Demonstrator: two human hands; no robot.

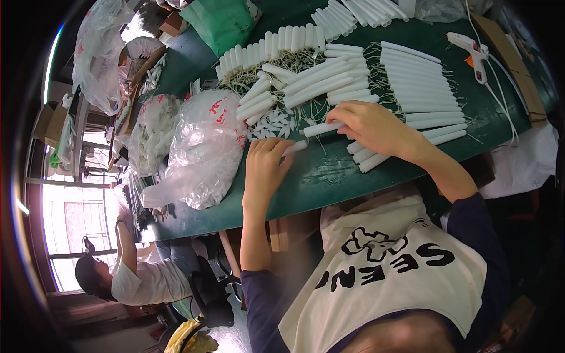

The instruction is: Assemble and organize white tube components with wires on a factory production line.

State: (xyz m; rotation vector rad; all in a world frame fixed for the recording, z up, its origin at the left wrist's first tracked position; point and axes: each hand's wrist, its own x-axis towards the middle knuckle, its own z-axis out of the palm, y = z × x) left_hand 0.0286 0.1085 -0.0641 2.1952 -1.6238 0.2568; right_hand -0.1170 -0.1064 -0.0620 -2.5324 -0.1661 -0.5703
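Observation:
My right hand (368, 125) grips a slim white tube (322, 128), which points left over the green table. Closed around a short, whitish translucent piece (296, 147) is my left hand (266, 165), a little apart from the tube's end. Small white flame-shaped pieces (272, 125) lie in a loose heap just beyond my left hand. Several white tubes (318, 82) are piled past my right hand, with thin wires among them. Under and beside my right wrist, more white tubes (421, 79) lie in a row, wires at their ends.
Clear plastic bags (203, 147) bulge at the left of the green table (329, 176). A white glue gun (472, 56) with a cord lies far right beside a cardboard piece (512, 70). A green bag (220, 23) sits at the back. Another person (144, 279) sits at lower left.

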